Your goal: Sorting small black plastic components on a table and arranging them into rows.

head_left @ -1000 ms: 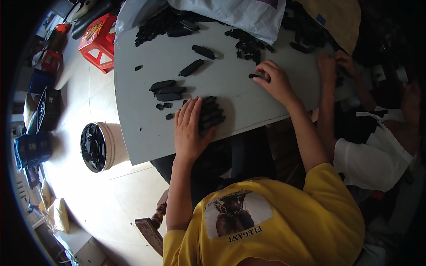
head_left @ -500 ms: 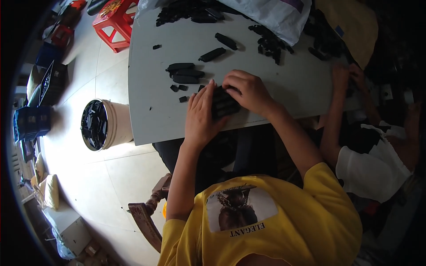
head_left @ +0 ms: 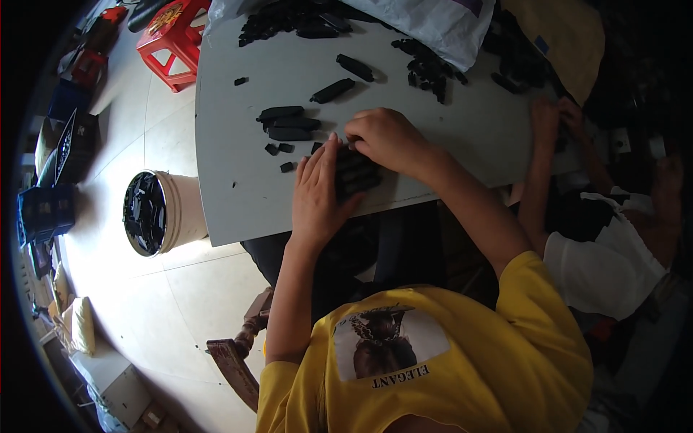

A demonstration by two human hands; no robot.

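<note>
A black block with rows of ridges (head_left: pixel 359 175) lies at the table's near edge, between my hands. My left hand (head_left: pixel 314 193) holds its left side, long fingers stretched along it and the thumb across its near end. At the block's far end, my right hand (head_left: pixel 386 141) is bent into a pinch; its fingertips hide whatever is between them. Small black pieces (head_left: pixel 287 167) lie just left of my left fingers. Beyond them sits a group of long black bars (head_left: pixel 292 134), with two more, an angled bar (head_left: pixel 333 91) and a farther bar (head_left: pixel 354 68), behind.
Heaps of black pieces (head_left: pixel 271 23) and a white plastic bag (head_left: pixel 440 29) cover the far side of the table (head_left: pixel 238 195). A bucket of black pieces (head_left: pixel 180 209) and a red stool (head_left: pixel 173 43) stand left. Another person's hands (head_left: pixel 552 119) are at the right.
The whole view has shifted slightly, so the table sits farther left. My right hand stays at the block's far end with its fingers slightly moved; my left hand keeps its hold.
</note>
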